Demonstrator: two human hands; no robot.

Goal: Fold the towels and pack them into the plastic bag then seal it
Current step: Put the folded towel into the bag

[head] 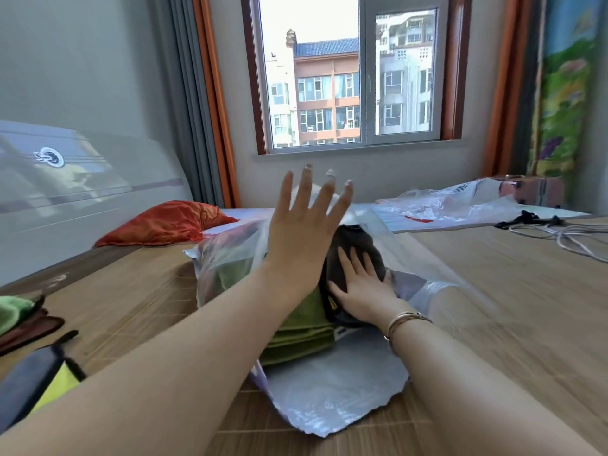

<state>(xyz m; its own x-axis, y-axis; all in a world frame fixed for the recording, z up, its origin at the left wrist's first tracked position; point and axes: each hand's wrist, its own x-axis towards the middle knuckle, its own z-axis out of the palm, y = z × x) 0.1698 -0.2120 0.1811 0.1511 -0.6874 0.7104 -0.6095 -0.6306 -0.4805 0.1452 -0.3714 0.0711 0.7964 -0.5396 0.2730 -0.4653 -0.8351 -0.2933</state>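
A clear plastic bag (pixel 332 393) lies on the bamboo mat in the middle. Inside it sits a stack of folded towels: a green towel (pixel 296 337) below and a dark brown towel (pixel 355 245) on top. My right hand (pixel 362 287) rests flat on the brown towel inside the bag's mouth, fingers straight. My left hand (pixel 306 225) hovers above the bag with fingers spread, holding nothing; the bag's upper film stands up behind it. More folded towels (pixel 23 320) in green, brown, grey and yellow lie at the left edge.
A red pillow (pixel 167 222) lies at the back left by the headboard. Another crumpled plastic bag (pixel 450 202) lies at the back right, with white cables (pixel 566 238) and a black strap beside it. The window wall is behind the bed.
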